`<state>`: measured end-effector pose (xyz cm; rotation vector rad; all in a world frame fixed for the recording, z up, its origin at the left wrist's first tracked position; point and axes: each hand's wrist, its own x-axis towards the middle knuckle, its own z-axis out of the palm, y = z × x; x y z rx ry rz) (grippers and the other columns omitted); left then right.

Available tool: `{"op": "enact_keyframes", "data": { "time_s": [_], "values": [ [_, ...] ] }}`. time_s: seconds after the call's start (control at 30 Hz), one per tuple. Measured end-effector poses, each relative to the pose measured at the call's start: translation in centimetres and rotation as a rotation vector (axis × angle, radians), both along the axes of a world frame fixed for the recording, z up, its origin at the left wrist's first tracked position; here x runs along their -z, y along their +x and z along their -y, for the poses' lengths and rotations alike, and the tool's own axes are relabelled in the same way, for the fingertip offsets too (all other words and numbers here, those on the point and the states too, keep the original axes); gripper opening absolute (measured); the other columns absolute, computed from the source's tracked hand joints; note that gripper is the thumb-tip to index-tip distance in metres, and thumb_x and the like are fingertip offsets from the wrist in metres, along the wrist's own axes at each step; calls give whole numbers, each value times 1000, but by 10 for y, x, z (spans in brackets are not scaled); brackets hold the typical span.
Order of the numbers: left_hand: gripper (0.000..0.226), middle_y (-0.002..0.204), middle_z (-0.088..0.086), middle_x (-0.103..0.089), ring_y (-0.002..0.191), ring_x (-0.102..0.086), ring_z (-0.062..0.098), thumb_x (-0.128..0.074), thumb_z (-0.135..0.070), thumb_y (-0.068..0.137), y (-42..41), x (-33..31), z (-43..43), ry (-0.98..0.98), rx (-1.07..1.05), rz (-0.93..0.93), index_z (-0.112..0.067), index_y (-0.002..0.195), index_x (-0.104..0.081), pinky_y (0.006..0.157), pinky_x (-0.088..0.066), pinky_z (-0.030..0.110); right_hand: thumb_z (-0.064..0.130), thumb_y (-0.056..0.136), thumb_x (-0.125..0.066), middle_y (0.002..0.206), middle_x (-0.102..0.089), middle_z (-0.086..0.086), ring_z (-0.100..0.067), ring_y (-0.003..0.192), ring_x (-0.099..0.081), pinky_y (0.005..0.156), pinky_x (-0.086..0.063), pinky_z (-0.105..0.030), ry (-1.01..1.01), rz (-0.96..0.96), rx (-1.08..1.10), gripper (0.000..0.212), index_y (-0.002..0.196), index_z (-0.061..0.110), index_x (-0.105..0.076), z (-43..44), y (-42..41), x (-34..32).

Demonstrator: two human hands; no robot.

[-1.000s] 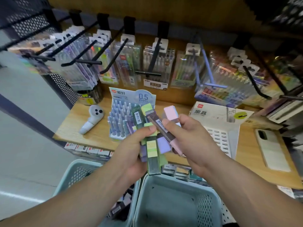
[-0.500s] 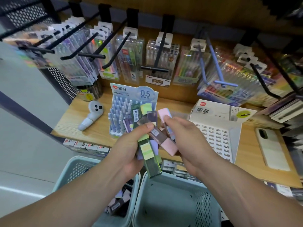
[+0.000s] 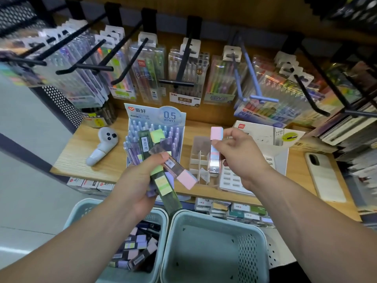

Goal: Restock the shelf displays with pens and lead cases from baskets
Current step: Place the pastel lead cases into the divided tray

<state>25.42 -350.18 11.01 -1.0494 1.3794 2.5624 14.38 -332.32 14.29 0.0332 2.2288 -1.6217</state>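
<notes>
Head view: restocking step in hand, lead cases going into rack one by one. Right hand (image 3: 237, 153) pinches pink-capped lead case (image 3: 215, 162) upright, lower end in compartment of white divider rack (image 3: 199, 162) on wooden shelf (image 3: 81, 152). Left hand (image 3: 138, 182) grips fanned bundle of lead cases (image 3: 165, 186) above left basket (image 3: 86, 202), which holds more. Next move, likely: seat case fully, let go, pull another from bundle

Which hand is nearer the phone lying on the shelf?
Right. The right hand sits left of the phone with a gap; the left hand is farther left, gripping lead cases.
</notes>
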Motion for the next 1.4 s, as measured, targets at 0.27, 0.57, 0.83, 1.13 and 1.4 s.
{"op": "enact_keyframes", "data": {
  "time_s": [0.27,0.57,0.83,1.13,1.4],
  "values": [
    [22,63,7,-57,42,-35,11,-78,-33,66,-4,-18,13,-1,-25,-48,-18,76,-64,32,-17,19,8,90,-72,84,-64,4,-14,64,-69,54,-57,-25,214,-207,-80,20,99,24,-64,3,-12,15],
    [30,62,9,-59,41,-42,13,-76,-32,63,1,-21,21,-23,9,-33,-17,84,-62,30,-23,16,23,87,-74,80,-67,9,-11,77,-64,63,-45,-24,547,-396,-188,13,79,29,-66,12,-49,9],
    [29,61,6,-63,38,-49,12,-77,-30,63,-7,-21,18,-64,11,1,-19,86,-66,30,-27,15,36,89,-71,83,-67,15,-12,81,-61,71,-54,-32,753,-440,-307,9,87,29,-67,29,-58,34],
    [40,63,10,-68,47,-51,18,-80,-37,56,-9,-14,19,-117,31,20,-19,88,-65,38,-20,20,44,94,-63,91,-72,3,-20,87,-63,76,-53,-36,848,-568,-423,19,96,27,-70,34,-56,60],
    [50,64,11,-67,45,-49,17,-88,-31,56,-6,-10,20,-93,53,12,-15,97,-65,35,-21,20,33,98,-58,106,-65,-1,-21,96,-59,81,-51,-36,867,-602,-436,20,108,22,-72,35,-55,62]
  ]
}}
